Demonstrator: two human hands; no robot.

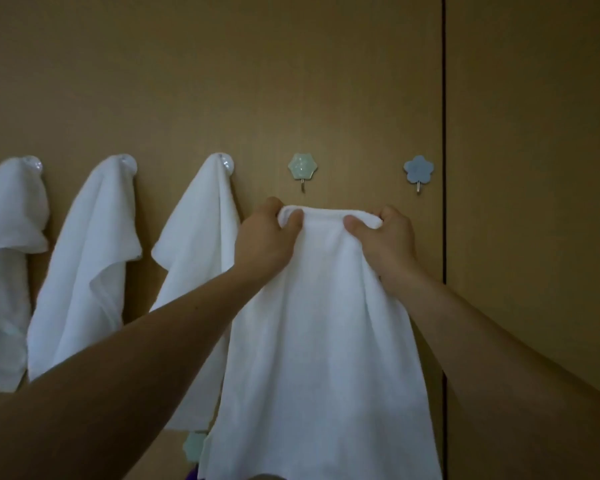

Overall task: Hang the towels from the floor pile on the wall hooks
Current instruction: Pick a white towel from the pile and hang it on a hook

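Towels: four, white. We see three hung towels (94, 254); our left hand (264, 237) and right hand (392, 244) pinch the fourth towel (319, 323) below two flower hooks (302, 166).

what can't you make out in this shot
Head view:
- floor pile: below the bottom edge, out of frame.
- held towel: lower end cut off by the bottom edge.
- leftmost hung towel: cut by the left edge.
- left hand and right hand: fingers hidden behind the held towel.
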